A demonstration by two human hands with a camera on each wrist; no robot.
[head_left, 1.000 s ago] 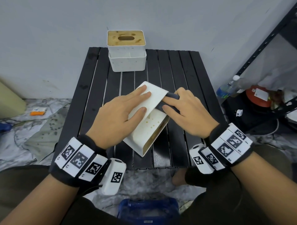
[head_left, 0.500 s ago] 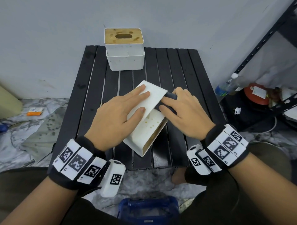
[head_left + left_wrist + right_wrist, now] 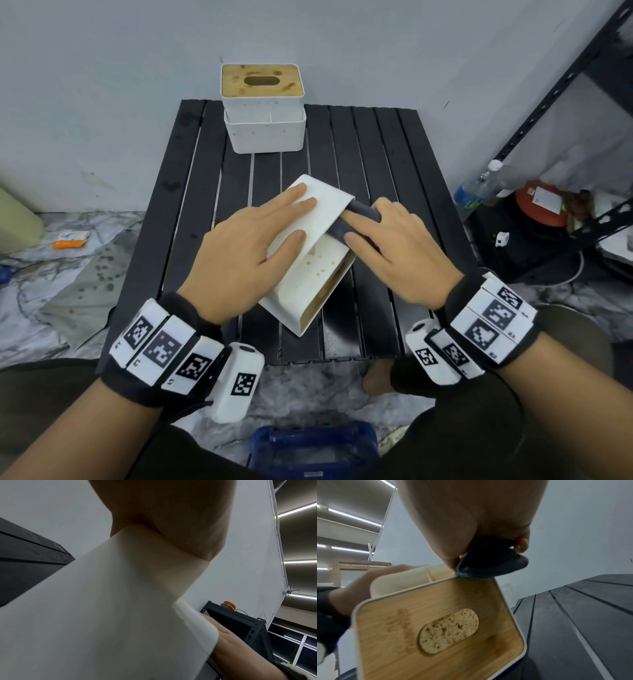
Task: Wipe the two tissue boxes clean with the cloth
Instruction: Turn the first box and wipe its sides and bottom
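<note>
Wiping tissue box [image 3: 320, 260] (cloth [image 3: 356, 219] underhand)

The change is slight. In the head view the right hand [image 3: 394, 250] has slid a little lower in the frame, toward the lower right. It has drawn the dark cloth [image 3: 364, 210] a short way down the right-facing side of the tilted tissue box [image 3: 308, 284]. A little more of the rolled cloth now seems to show above the index finger. The whole scene, the rear tissue box [image 3: 263, 137] included, sits a touch further left in the frame.
</note>
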